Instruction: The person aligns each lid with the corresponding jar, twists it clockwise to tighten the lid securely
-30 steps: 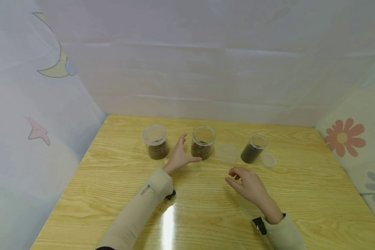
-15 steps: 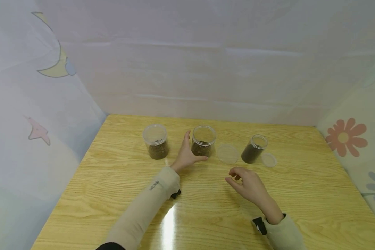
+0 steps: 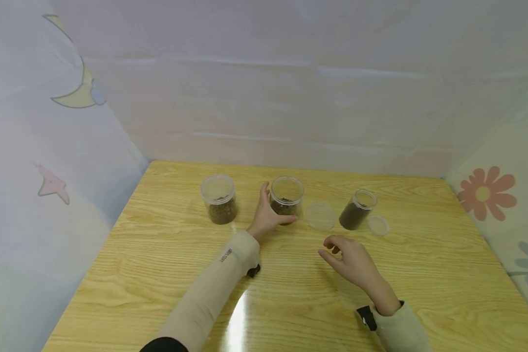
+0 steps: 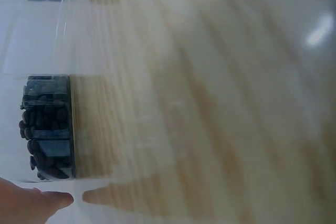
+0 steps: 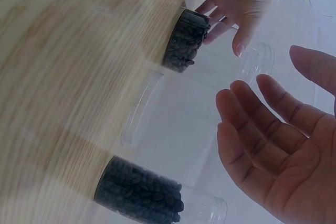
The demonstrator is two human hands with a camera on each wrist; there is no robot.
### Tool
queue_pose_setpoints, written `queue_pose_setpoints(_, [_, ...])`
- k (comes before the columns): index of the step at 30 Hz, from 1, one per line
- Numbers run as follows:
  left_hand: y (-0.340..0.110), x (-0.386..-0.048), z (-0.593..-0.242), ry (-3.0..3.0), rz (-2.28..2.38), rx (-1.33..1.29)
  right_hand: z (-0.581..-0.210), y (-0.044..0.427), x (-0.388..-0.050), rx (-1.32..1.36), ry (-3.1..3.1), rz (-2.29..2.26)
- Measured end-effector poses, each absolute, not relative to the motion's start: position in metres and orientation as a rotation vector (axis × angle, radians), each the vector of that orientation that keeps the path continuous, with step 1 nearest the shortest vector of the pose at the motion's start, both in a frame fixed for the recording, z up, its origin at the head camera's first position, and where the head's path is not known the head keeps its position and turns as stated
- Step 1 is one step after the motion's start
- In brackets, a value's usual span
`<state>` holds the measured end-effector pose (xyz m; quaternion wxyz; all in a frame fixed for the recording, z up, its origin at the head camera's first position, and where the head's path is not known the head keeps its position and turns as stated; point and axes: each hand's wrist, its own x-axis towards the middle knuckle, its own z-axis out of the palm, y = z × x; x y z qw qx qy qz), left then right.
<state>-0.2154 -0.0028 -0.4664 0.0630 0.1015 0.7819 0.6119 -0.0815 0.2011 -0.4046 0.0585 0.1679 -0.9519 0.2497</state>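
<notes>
My left hand [image 3: 268, 215] spreads its fingers and thumb about the middle clear jar [image 3: 286, 198], which is partly filled with dark beans [image 4: 47, 127]. The thumb [image 3: 286, 220] reaches across the jar's front, and a small gap shows between a fingertip and the jar in the left wrist view. This jar's top is uncovered. A clear round lid [image 3: 320, 216] lies flat to its right. My right hand [image 3: 349, 259] hovers over the table in front of that lid, fingers loosely bent, holding nothing. In the right wrist view its palm [image 5: 304, 166] shows nothing in it.
To the left stands a wide clear jar [image 3: 220, 200] of dark beans, its top covered. A narrower jar [image 3: 355, 212] with dark beans stands at right, its small lid [image 3: 378, 225] beside it. Printed cloth [image 3: 264, 98] walls in the wooden table's [image 3: 158, 205] back and sides.
My left hand has moved right and slightly forward, bringing its spread fingers and thumb closer about the middle jar. The right hand has stayed nearly still.
</notes>
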Motion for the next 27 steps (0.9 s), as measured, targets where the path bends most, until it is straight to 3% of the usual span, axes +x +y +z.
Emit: queue_pose_setpoints(27, [0.003,-0.223,-0.47,2.298,1.931,0.389,-0.409,0.21,-0.096,0.497,-2.878,0.798])
